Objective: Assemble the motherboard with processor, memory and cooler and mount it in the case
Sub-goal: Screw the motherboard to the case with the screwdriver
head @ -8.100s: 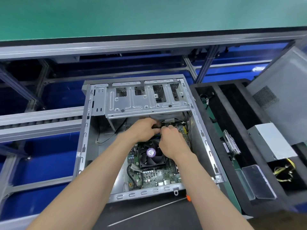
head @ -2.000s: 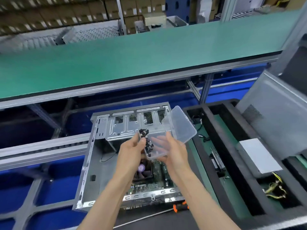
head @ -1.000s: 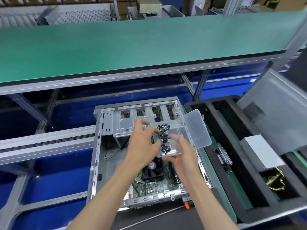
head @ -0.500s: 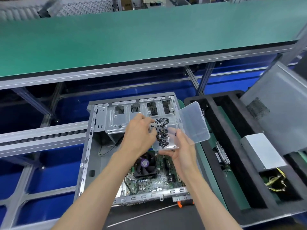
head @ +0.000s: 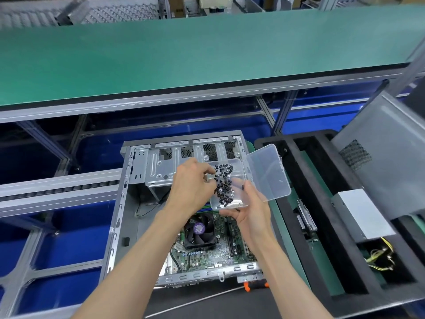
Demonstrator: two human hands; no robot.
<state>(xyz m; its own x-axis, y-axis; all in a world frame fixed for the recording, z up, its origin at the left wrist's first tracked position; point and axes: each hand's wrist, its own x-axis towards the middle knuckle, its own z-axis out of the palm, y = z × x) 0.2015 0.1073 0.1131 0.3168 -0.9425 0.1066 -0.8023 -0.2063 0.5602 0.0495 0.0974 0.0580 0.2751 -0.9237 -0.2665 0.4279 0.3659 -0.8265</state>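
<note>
Nearest the viewer, a long-shafted screwdriver (head: pixel 230 293) with an orange and black handle lies on the dark bench just beside the near rim of the open case (head: pixel 119 215). Inside the case the motherboard (head: pixel 220 252) lies flat on the floor panel with its black cooler (head: pixel 199 230) fan facing up; bare grey floor shows between the board and the case's left wall. Above the board, held clear of it, the right hand (head: pixel 250 217) grips a clear plastic box (head: pixel 236 180) from below and from its right side, thumb curled over the near right edge, with the hinged lid (head: pixel 268 172) swung open to the right, over the gap between the case and the black foam tray (head: pixel 322 226). The left hand (head: pixel 192 183) has its fingertips bunched at the box's left edge, touching the heap of small black screws (head: pixel 223 183); whether a screw is pinched between them cannot be told. Beyond the hands the case's metal drive cage (head: pixel 177 162) spans its far end. To the right, in the foam tray, sits a grey power supply (head: pixel 363 217) with yellow wires. Farthest back runs a green work surface (head: pixel 207 56) edged in aluminium.
</note>
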